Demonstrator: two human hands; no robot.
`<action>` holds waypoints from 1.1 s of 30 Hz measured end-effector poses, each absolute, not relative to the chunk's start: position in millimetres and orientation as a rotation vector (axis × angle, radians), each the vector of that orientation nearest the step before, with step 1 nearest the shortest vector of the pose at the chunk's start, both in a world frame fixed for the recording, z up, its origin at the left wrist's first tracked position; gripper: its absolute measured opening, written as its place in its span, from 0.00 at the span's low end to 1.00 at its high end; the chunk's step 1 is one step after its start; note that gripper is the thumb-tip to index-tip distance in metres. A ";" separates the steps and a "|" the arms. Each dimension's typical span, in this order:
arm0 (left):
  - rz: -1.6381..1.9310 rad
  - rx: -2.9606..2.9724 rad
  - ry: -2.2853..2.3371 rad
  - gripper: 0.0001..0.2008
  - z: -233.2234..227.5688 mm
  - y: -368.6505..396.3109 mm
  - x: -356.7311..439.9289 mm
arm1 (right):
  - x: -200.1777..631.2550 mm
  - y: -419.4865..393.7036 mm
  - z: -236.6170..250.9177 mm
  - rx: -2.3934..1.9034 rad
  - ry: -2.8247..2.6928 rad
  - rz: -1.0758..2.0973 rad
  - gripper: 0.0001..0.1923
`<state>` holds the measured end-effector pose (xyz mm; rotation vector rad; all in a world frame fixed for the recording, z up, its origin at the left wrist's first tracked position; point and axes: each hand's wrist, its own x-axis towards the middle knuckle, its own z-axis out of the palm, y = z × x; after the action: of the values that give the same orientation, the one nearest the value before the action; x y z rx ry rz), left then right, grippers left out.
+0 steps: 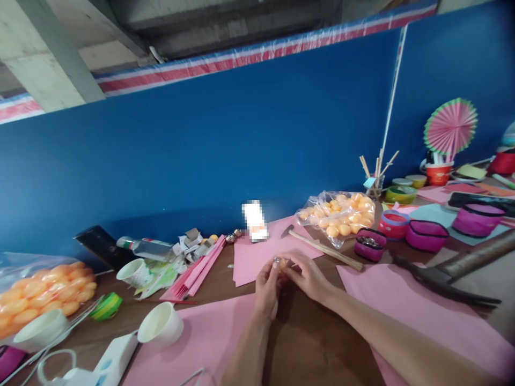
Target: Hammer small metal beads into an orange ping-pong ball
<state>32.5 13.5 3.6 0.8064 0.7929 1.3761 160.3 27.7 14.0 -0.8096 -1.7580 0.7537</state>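
Note:
My left hand and my right hand meet above the brown table, fingers closed together at the tips. Between them is a small orange ball, mostly covered by the fingers. A small shiny silvery piece shows at my left thumb and fingertips, against the ball; whether the two are joined I cannot tell. Just beyond the hands lies a pink paper sheet. A hammer with a wooden handle rests to the right of it, close to my right hand.
Bags of orange balls stand at the back right and far left. A large hammer lies right, near purple containers. On the left are a white cup, a power strip and a bottle. A blue partition rises behind.

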 end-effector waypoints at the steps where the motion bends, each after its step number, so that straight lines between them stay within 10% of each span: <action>1: 1.384 0.776 0.788 0.17 3.7 13.5 32.5 | 160.2 27.9 13.7 -0.809 -1.761 0.728 0.13; 33: 1.426 0.711 0.740 0.17 2.5 15.1 30.0 | 164.5 30.6 13.9 -0.849 -1.870 0.698 0.18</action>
<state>30.0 15.1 2.5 0.7111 0.7396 1.4258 164.5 30.6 13.9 -0.8485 -1.8702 0.6979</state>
